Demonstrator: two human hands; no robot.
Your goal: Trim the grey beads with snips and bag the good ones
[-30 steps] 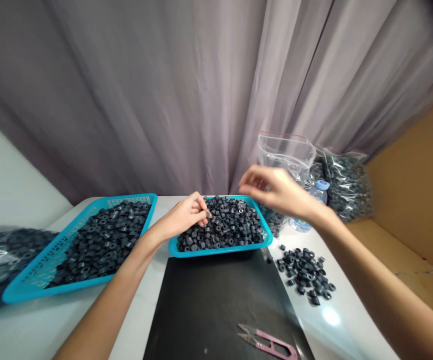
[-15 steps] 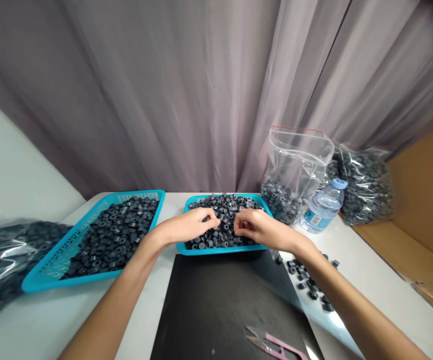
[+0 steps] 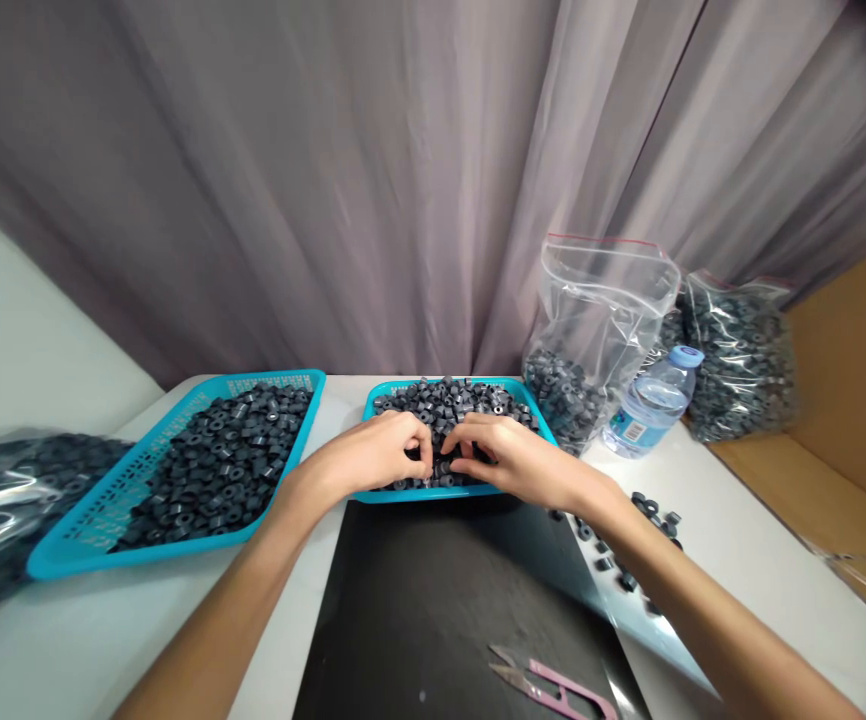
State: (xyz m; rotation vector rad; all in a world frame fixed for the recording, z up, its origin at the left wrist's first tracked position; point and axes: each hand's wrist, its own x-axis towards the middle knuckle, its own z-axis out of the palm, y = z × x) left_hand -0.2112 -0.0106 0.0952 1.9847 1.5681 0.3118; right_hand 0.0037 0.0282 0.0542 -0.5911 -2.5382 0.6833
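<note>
Both hands are over the smaller blue basket (image 3: 380, 497), which is heaped with small dark grey ring-shaped pieces (image 3: 444, 400). My left hand (image 3: 388, 450) is at the basket's front left, thumb and forefinger pressed together low over the pieces. Whatever that pinch holds is too small to make out. Just to the right, my right hand (image 3: 512, 455) reaches in with fingers bent and the thumb apart from them. Its fingertips are close to the pieces and to my left fingers, and no piece shows in its grip.
A larger blue basket (image 3: 88, 520) of similar pieces stands left, beside a filled plastic bag (image 3: 20, 510). At right are a part-filled zip bag (image 3: 590, 340), a water bottle (image 3: 650, 405), another full bag (image 3: 740, 360) and loose pieces. Pink thread snips (image 3: 553, 685) lie on a black mat (image 3: 433, 600).
My right hand has moved slightly left, closer to my left hand, and its thumb and fingers have spread apart. My left hand has dipped a little toward the basket's front. The view has shifted slightly.
</note>
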